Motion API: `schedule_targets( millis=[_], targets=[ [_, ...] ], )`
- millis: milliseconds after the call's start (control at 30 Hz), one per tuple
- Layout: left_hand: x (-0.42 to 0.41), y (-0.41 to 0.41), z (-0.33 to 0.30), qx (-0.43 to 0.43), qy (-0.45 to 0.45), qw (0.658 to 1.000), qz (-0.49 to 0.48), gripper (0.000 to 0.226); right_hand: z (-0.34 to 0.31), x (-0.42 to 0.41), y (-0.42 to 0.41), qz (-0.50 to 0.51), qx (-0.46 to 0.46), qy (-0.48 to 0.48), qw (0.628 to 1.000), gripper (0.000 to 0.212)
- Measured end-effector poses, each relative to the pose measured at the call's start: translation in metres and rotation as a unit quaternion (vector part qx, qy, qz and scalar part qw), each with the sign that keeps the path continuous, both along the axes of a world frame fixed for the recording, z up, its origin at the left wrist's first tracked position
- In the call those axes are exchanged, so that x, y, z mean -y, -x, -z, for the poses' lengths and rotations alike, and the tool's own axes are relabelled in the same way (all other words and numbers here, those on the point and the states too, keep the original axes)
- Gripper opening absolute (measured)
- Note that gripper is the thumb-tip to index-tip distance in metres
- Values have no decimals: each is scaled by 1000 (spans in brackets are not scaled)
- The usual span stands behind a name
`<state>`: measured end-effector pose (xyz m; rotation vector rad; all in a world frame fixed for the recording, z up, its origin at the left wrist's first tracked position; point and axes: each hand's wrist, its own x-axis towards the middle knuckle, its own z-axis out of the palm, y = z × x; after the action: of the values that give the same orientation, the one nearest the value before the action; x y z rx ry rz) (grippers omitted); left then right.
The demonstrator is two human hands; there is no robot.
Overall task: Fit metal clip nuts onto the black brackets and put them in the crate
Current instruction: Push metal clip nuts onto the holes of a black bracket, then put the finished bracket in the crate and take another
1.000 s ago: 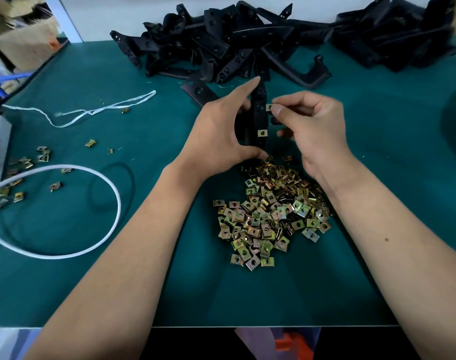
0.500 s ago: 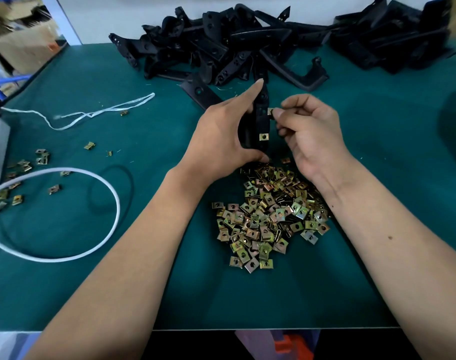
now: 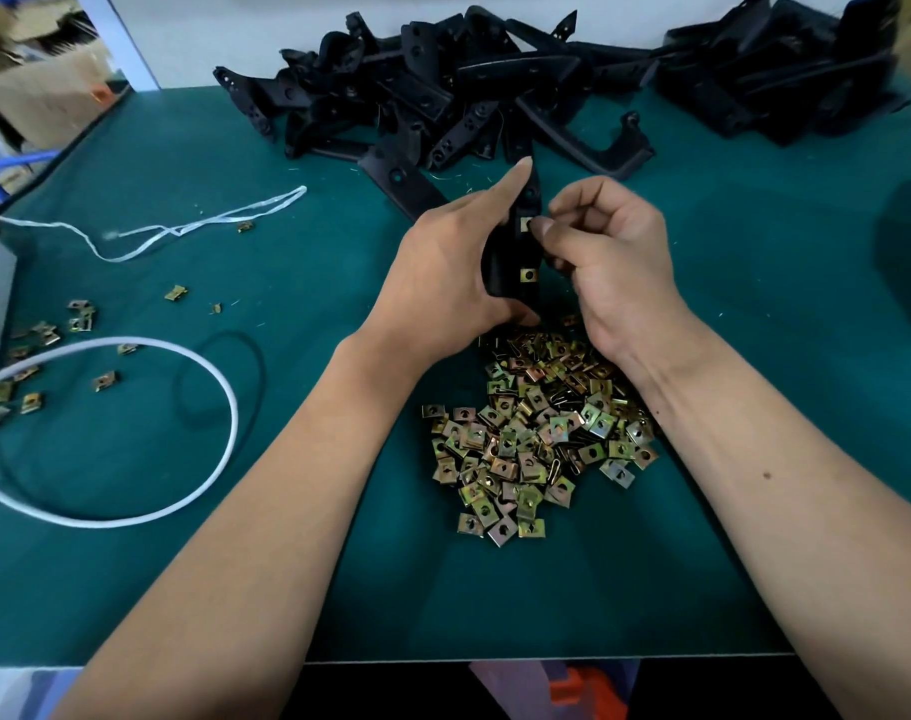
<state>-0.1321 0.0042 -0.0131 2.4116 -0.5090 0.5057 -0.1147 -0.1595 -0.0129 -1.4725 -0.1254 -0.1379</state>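
Our left hand (image 3: 443, 272) grips a black bracket (image 3: 513, 252) upright over the middle of the green counter (image 3: 754, 304). Our right hand (image 3: 614, 257) pinches a clip nut (image 3: 525, 224) against it. A nut pile (image 3: 536, 433) lies just below. We see no writing.

White cord loop (image 3: 147, 517), white string (image 3: 193, 230) on green table mat (image 3: 754, 356).
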Motion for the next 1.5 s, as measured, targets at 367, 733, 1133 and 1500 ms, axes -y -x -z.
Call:
schedule_targets(
  millis=[367, 733, 1133, 1500],
  targets=[
    [3, 0, 0, -30, 19, 999, -36, 126, 0, 4, -4, 11, 57, 96, 994, 17],
    [32, 12, -18, -35, -30, 986, -162, 97, -5, 17, 21, 42, 63, 344, 936, 22],
    [207, 53, -75, 98, -146, 982, -67, 90, -41, 174, 76, 206, 32, 210, 955, 25],
    [406, 123, -78, 181, -225, 955, 64, 76, -33, 337, 193, 391, -16, 145, 909, 20]
  ],
)
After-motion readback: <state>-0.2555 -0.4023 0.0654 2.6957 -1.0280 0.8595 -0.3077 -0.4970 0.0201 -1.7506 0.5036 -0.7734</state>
